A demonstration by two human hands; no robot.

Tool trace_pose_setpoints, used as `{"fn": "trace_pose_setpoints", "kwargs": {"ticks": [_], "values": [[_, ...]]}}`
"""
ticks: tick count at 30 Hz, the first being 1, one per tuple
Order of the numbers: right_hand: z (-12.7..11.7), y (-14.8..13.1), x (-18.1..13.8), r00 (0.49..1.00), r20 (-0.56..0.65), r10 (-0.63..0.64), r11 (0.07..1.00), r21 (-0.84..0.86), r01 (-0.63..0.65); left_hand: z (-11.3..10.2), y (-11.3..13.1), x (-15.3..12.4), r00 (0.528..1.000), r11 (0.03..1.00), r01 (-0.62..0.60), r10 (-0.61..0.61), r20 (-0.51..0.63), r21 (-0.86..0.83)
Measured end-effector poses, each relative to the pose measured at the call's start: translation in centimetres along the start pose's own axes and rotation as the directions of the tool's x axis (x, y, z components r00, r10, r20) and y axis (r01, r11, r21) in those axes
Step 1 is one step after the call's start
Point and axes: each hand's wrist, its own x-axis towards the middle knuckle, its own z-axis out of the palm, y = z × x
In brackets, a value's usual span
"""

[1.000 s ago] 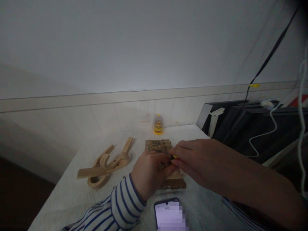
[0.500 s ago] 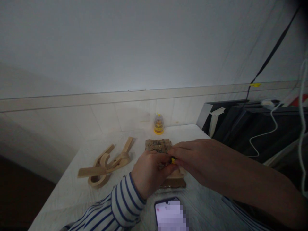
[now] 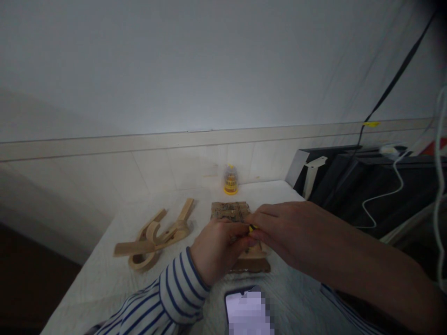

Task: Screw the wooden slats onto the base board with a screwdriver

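Note:
My left hand (image 3: 220,246) and my right hand (image 3: 279,228) meet at the middle of the table with fingers closed. Between their fingertips shows a bit of a small yellow-and-black screwdriver (image 3: 252,228); most of it is covered by the fingers. Beneath the hands lie a light wooden piece (image 3: 260,254), mostly hidden, and a printed brown cardboard package (image 3: 228,210). The package's plain brown edge (image 3: 253,266) sticks out toward me. Whether the screwdriver touches the wood cannot be seen.
Curved and straight wooden parts (image 3: 143,263) lie joined together on the left of the white-covered table (image 3: 94,288). A clear bit case (image 3: 231,181) with a yellow base stands by the wall. A phone (image 3: 244,307) lies near me. Dark panels (image 3: 349,181) and a white cable (image 3: 384,193) are at right.
Both hands stay over the package and wood. The right fingers have shifted slightly, and the yellow-and-black part between the fingertips appears turned a little. Everything else stays in place.

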Motion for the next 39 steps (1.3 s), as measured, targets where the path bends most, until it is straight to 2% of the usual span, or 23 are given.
{"fn": "trace_pose_setpoints", "kwargs": {"ticks": [14, 19, 23, 26, 34, 39], "values": [[0.2, -0.2, 0.1, 1.0, -0.013, 0.0, 0.999, -0.039, 0.0, 0.0, -0.2, 0.0, 0.999, 0.998, -0.045, 0.046, 0.027, -0.041], [0.1, -0.3, 0.2, 1.0, -0.022, 0.002, 0.997, -0.082, -0.004, 0.0, 0.2, 0.0, 1.0, 1.0, -0.003, 0.003, 0.004, 0.028], [0.2, -0.3, 0.2, 1.0, -0.025, -0.005, 0.996, -0.088, 0.003, 0.1, 0.3, -0.1, 0.997, 0.996, 0.046, -0.041, -0.062, 0.079], [0.2, -0.3, 0.2, 1.0, -0.025, -0.006, 0.997, -0.079, 0.005, 0.3, 0.3, -0.1, 0.994, 0.996, 0.056, -0.048, -0.102, 0.076], [-0.7, -0.5, 0.2, 1.0, 0.024, 0.012, 1.0, -0.021, -0.011, 0.3, 0.2, -0.1, 0.996, 0.997, 0.038, -0.033, -0.083, 0.063], [-0.9, -0.6, -0.1, 1.0, -0.017, 0.003, 0.999, 0.038, -0.003, 0.3, 0.1, 0.0, 0.997, 0.999, 0.015, -0.013, -0.072, 0.04]]}}
